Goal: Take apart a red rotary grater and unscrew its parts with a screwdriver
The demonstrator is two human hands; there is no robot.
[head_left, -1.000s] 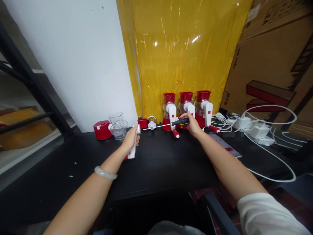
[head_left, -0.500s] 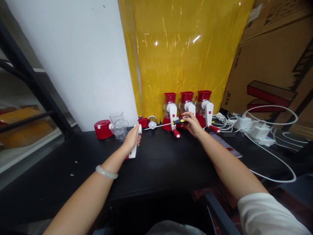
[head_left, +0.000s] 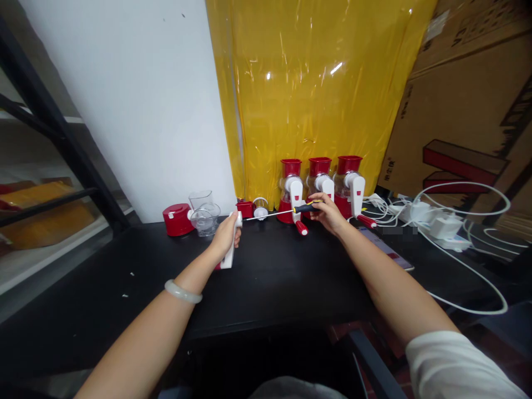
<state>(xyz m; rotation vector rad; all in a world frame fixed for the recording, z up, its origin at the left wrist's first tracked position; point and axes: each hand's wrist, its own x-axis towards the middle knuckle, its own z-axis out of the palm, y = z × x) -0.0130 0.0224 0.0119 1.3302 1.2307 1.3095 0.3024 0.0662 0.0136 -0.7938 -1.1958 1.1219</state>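
My left hand (head_left: 225,234) is closed around a white crank handle (head_left: 230,253) with a red end, held upright over the black table (head_left: 266,282). My right hand (head_left: 327,211) grips the black and yellow handle of a screwdriver (head_left: 286,211). Its metal shaft points left, and the tip sits close to the top of the white handle. Three red and white hand-crank grinders (head_left: 320,185) stand in a row just behind my right hand.
A red base (head_left: 176,213), a clear plastic cup part (head_left: 203,211) and a small red piece (head_left: 245,209) lie at the back left. White cables and chargers (head_left: 436,221) sprawl on the right. Yellow plastic sheeting and cardboard boxes stand behind.
Both hands stay almost in place. The screwdriver has shifted slightly, its tip now nearer the top of the white handle.
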